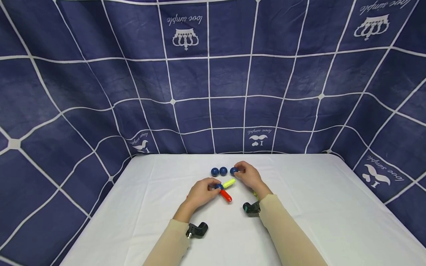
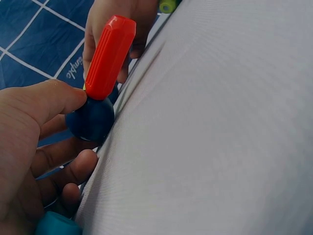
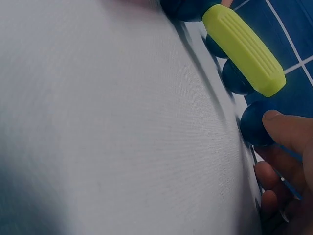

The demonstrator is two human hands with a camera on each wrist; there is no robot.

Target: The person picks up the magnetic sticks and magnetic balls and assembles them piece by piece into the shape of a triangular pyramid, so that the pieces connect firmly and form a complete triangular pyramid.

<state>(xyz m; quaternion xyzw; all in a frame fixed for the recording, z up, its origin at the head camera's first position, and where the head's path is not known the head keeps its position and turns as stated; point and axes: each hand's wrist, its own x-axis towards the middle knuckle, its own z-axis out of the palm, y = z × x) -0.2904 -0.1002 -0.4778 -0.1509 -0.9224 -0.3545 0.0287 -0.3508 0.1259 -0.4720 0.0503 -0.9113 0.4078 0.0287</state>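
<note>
My left hand pinches a dark blue ball between thumb and fingers. From that ball stick out a red ribbed rod and a yellow-green ribbed rod, at an angle to each other. My right hand grips another blue ball on the table, thumb against its side. To the left of this ball, two more blue balls, a left one and a middle one, lie close together on the white cloth. The yellow-green rod points toward the right hand.
A yellow-green piece lies partly hidden by the right wrist. Beside the left hand's lower fingers shows a teal piece. A bit of red peeks out behind the left wrist. The white table meets a blue gridded curtain.
</note>
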